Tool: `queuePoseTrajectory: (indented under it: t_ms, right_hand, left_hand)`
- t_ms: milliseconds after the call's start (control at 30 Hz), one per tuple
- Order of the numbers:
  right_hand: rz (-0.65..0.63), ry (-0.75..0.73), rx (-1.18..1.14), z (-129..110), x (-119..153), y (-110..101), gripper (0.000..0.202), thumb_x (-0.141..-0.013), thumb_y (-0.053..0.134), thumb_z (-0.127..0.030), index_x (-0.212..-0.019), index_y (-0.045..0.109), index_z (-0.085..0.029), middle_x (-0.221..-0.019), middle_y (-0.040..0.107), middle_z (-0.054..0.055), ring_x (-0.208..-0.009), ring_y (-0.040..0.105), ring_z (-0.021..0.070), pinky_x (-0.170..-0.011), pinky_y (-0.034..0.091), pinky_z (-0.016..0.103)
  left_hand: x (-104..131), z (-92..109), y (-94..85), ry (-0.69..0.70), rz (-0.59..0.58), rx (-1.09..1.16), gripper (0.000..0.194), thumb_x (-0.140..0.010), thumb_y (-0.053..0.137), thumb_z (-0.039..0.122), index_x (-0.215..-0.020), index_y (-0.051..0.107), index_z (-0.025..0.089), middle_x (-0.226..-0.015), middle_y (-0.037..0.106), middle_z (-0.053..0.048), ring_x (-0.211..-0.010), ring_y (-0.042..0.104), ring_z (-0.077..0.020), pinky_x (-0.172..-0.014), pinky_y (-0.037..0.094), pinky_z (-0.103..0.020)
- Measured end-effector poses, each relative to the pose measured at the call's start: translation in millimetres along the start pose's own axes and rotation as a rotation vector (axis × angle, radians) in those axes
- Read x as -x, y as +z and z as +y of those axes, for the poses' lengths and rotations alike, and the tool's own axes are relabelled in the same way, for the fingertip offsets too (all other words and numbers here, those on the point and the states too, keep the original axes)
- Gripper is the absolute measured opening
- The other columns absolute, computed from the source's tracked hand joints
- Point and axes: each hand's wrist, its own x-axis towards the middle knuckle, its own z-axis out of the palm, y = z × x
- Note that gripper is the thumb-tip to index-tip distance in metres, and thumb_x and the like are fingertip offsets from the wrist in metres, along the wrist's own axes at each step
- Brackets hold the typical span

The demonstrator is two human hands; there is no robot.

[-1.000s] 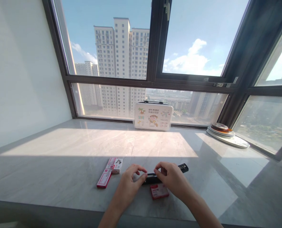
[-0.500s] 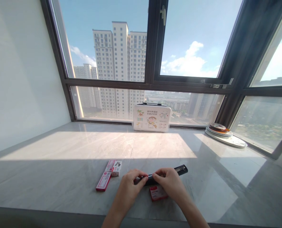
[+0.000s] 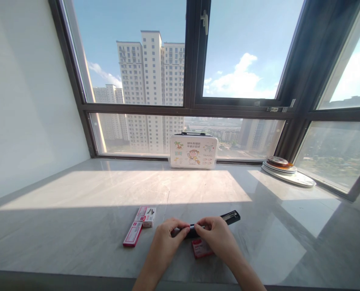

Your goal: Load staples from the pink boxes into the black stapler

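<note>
A black stapler (image 3: 231, 217) lies swung open across the counter, its long arm pointing to the right with a metal strip inside. My left hand (image 3: 171, 236) is closed in a pinch at the stapler's left part. Thumb and index finger of my right hand (image 3: 217, 232) pinch at its middle. Between the two sets of fingertips shows a small silvery strip, too small to make out clearly. Just below the stapler sits a red box (image 3: 202, 248), partly covered by my right hand.
To the left lie a flat pink-and-white box (image 3: 132, 234) and a small white box (image 3: 149, 217) with a stapler picture. At the window stands a white cartoon-printed case (image 3: 193, 151). Stacked plates (image 3: 284, 171) are in the right corner. The marble counter's (image 3: 77, 246) front edge runs below.
The view has tilted slightly. My right fingertips have shifted a little to the right along the stapler, and more of the silvery strip shows. The boxes have stayed put.
</note>
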Motion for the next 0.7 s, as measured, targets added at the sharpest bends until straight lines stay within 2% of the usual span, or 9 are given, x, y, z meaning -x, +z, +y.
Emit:
queuePoseTrajectory:
  t_ms: [200, 400, 600, 700]
  right_hand:
    - [0.013, 0.069, -0.051, 3, -5, 8, 0.028, -0.082, 0.063, -0.039, -0.073, 0.077, -0.017, -0.064, 0.071, 0.004, -0.064, 0.065, 0.0181, -0.052, 0.034, 0.024]
    - [0.06, 0.102, 0.003, -2, -6, 9, 0.03, -0.082, 0.062, -0.04, -0.066, 0.074, -0.018, -0.061, 0.07, 0.004, -0.064, 0.066, 0.0189, -0.052, 0.035, 0.024]
    - [0.106, 0.085, -0.005, 2, -3, 11, 0.033, -0.084, 0.061, -0.044, -0.067, 0.073, -0.019, -0.061, 0.07, 0.003, -0.061, 0.065, 0.0177, -0.052, 0.035, 0.024]
    - [0.061, 0.09, -0.104, 9, -3, 15, 0.035, -0.087, 0.058, -0.045, -0.071, 0.073, -0.018, -0.061, 0.069, 0.003, -0.056, 0.061, 0.0156, -0.05, 0.035, 0.023]
  left_hand:
    - [-1, -1, 1.3, 0.003, 0.003, -0.003, 0.023, -0.09, 0.059, 0.036, -0.097, 0.078, 0.026, -0.099, 0.076, -0.002, -0.092, 0.068, -0.0205, -0.078, 0.05, -0.026]
    - [5, 1, -1.9, -0.074, 0.005, 0.051, 0.026, -0.091, 0.059, 0.043, -0.092, 0.077, 0.025, -0.094, 0.078, -0.001, -0.086, 0.07, -0.0205, -0.078, 0.053, -0.026]
    - [7, 3, -0.5, 0.019, 0.019, 0.018, 0.025, -0.092, 0.057, 0.039, -0.089, 0.077, 0.024, -0.099, 0.076, -0.003, -0.093, 0.069, -0.0215, -0.085, 0.054, -0.027]
    - [5, 3, -1.1, 0.021, 0.014, 0.031, 0.024, -0.092, 0.057, 0.037, -0.088, 0.077, 0.024, -0.098, 0.076, -0.003, -0.092, 0.069, -0.0215, -0.084, 0.053, -0.027]
